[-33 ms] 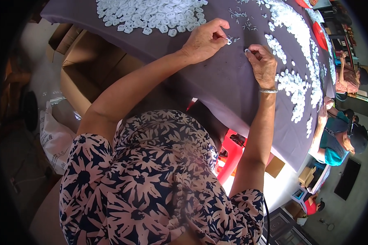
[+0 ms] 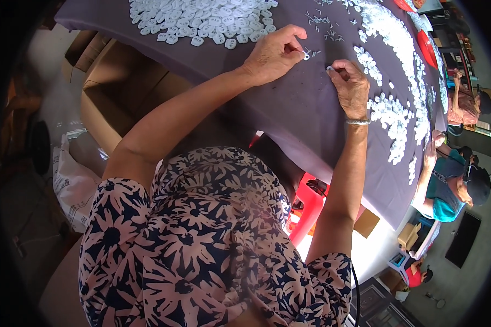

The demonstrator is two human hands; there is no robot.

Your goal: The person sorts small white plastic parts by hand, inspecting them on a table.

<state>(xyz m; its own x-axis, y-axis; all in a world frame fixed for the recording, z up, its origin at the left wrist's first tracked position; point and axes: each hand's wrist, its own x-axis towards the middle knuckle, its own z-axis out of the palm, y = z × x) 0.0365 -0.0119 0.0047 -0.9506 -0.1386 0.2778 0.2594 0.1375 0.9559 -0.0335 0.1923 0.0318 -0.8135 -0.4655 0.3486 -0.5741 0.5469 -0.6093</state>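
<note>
My left hand (image 2: 274, 55) pinches a small white plastic piece (image 2: 306, 56) between thumb and forefinger, just above the dark purple tablecloth (image 2: 294, 103). A little to its right, my right hand (image 2: 351, 86) has thumb and finger closed on another small white piece (image 2: 329, 68), mostly hidden by the fingertips. The two hands are apart. Past my left hand lies a heap of flat white plastic tabs (image 2: 202, 22) with holes. Short thin pins (image 2: 333, 36) are scattered beyond both hands. Many small rounded white pieces (image 2: 390, 114) spread right of my right hand.
An open cardboard box (image 2: 106, 92) stands below the table's left edge, with a white sack (image 2: 73, 180) nearby. Red stools (image 2: 309, 201) are under the table edge. A red basket (image 2: 426, 48) sits at the far right. Co-workers (image 2: 447, 188) sit along the right side.
</note>
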